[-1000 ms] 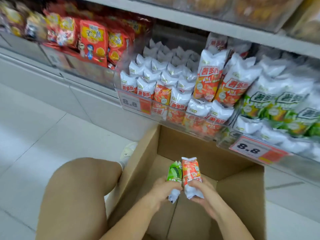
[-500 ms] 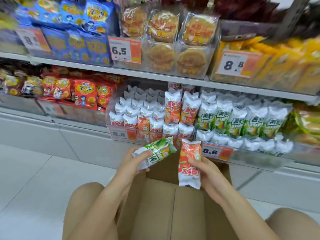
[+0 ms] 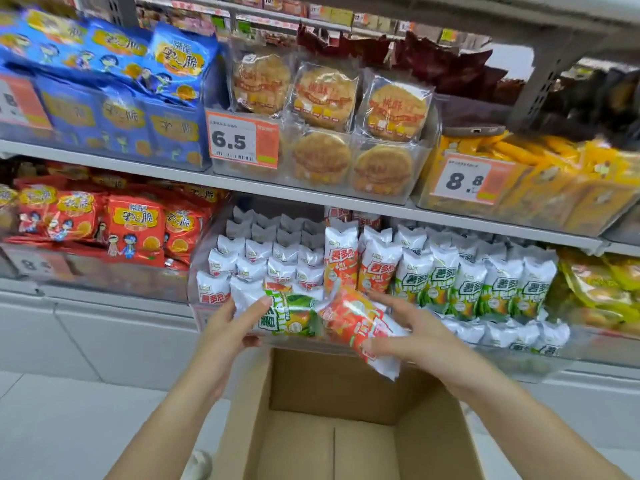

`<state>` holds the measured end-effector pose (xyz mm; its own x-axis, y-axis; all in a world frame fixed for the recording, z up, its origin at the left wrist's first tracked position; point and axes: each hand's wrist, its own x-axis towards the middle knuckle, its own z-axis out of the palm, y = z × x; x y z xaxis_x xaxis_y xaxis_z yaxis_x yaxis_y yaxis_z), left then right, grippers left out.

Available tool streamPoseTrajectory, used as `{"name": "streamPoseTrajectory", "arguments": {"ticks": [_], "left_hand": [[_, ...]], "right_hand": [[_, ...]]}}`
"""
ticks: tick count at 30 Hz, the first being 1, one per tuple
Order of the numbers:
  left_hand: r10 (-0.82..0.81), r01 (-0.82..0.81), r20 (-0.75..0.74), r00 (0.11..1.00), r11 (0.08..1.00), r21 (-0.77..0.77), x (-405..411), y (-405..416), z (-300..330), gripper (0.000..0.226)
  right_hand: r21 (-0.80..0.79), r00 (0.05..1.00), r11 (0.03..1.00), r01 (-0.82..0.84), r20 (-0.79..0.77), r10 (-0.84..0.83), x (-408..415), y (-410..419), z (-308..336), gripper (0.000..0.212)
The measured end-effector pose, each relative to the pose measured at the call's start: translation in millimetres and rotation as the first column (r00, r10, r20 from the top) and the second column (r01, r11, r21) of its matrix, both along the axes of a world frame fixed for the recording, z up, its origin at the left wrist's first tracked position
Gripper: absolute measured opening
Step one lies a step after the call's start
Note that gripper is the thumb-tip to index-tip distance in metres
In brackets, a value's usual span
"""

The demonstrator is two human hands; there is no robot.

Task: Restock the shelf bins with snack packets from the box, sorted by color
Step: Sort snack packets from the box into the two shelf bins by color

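Two hands meet at the centre of the frame, each holding one snack packet above an open cardboard box (image 3: 332,427) at the bottom centre. At the upper left, blue packets (image 3: 114,81) fill a shelf bin, and below them, at the left middle, sit red packets (image 3: 135,230). Left of centre, the left hand (image 3: 228,332) grips a green packet (image 3: 291,315), thumb on top and fingers curled beneath, the packet lying almost sideways. Touching it on the right is an orange packet (image 3: 356,323), tilted with its white end hanging low over the box, pinched by the right hand (image 3: 405,336) between thumb and curled fingers. Both packets are held just in front of the lower shelf bin (image 3: 207,318), where orange-and-white packets (image 3: 341,259) stand in rows behind the hands. Right of those, green-and-white packets (image 3: 467,289) stand upright in the neighbouring section. Above, round cakes in clear wrappers (image 3: 325,95) sit behind a 6.5 price tag (image 3: 242,138), and yellow packets (image 3: 554,168) fill the upper right.
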<state>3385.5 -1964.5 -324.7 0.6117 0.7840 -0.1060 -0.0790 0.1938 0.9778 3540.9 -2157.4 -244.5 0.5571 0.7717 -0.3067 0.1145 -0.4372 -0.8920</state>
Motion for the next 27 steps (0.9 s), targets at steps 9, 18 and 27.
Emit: {"name": "streamPoseTrajectory", "arguments": {"ticks": [9,18,27], "left_hand": [[0.213,-0.205,0.08,0.974,0.974,-0.099,4.9,40.7,5.2,0.086],[0.283,-0.269,0.181,0.942,0.958,-0.102,-4.6,49.9,11.7,0.01],[0.221,-0.22,0.111,0.969,0.975,-0.017,-1.4,43.8,12.8,0.016]], "right_hand": [[-0.016,0.664,0.999,-0.044,0.747,0.041,22.7,104.1,51.0,0.047],[-0.458,0.166,0.873,-0.168,0.86,0.483,43.0,161.9,25.7,0.056],[-0.647,0.051,0.762,-0.012,0.761,0.647,62.4,180.0,-9.6,0.045]]}}
